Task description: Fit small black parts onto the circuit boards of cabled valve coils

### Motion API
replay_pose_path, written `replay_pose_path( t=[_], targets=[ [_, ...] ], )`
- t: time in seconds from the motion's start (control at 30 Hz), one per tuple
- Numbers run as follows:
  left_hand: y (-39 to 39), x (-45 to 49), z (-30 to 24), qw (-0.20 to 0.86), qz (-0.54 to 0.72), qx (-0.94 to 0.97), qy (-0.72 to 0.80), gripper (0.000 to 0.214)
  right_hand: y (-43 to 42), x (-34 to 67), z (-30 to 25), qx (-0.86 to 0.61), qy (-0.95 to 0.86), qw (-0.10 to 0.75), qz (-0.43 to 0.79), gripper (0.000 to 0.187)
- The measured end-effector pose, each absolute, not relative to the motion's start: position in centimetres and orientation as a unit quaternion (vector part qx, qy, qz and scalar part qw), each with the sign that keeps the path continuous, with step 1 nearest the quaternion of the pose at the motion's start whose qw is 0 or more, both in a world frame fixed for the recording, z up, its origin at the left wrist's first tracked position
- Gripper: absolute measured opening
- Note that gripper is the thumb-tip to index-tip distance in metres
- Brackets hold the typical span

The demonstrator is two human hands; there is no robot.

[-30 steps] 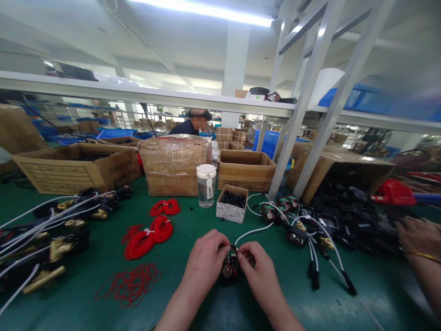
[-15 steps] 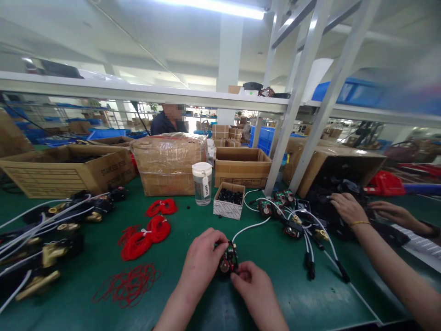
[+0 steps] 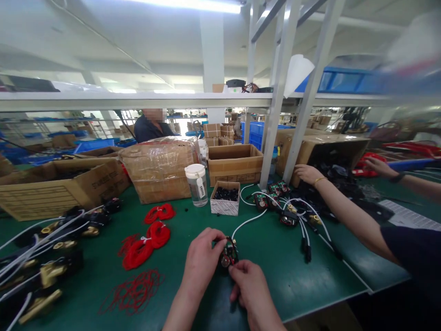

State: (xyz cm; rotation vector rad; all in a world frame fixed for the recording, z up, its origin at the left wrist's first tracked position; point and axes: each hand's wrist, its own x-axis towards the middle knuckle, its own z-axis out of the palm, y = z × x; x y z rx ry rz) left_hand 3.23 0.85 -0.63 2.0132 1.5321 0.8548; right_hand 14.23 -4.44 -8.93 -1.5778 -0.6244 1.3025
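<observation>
Left hand (image 3: 201, 257) and right hand (image 3: 250, 287) both pinch the small black valve (image 3: 228, 253), held just above the green bench (image 3: 292, 276) near its front edge. Behind: small white box (image 3: 223, 210) of black bits, lidded clear jar (image 3: 196, 193), open carton (image 3: 234, 174) with contents hidden, tipped carton (image 3: 320, 142) spilling black parts, co-worker's hand (image 3: 306, 174) at it.

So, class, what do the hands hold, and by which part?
A black valve assembly: the left hand grips its left side, the right hand pinches its lower edge.
</observation>
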Motion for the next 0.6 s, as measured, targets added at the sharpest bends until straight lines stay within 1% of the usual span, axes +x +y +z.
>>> replay_pose_path(
  t=[0.1, 0.33, 0.5, 0.6],
  targets=[
    [0.8, 3.2, -0.6, 0.231, 0.312, 0.738, 0.552, 0.013, -4.5, 14.1, -8.0, -0.662, -0.249, 0.478, 0.521, 0.012],
    [1.2, 2.9, -1.1, 0.233, 0.309, 0.743, 0.547, 0.014, -5.1, 14.2, -7.5, -0.676, -0.256, 0.481, 0.496, 0.012],
    [1.3, 3.0, -1.2, 0.239, 0.312, 0.740, 0.546, 0.013, -5.5, 14.7, -7.3, -0.658, -0.276, 0.440, 0.545, 0.008],
    [1.3, 3.1, -0.9, 0.241, 0.310, 0.736, 0.552, 0.013, -5.3, 14.9, -7.0, -0.649, -0.278, 0.442, 0.554, 0.009]
  ],
)
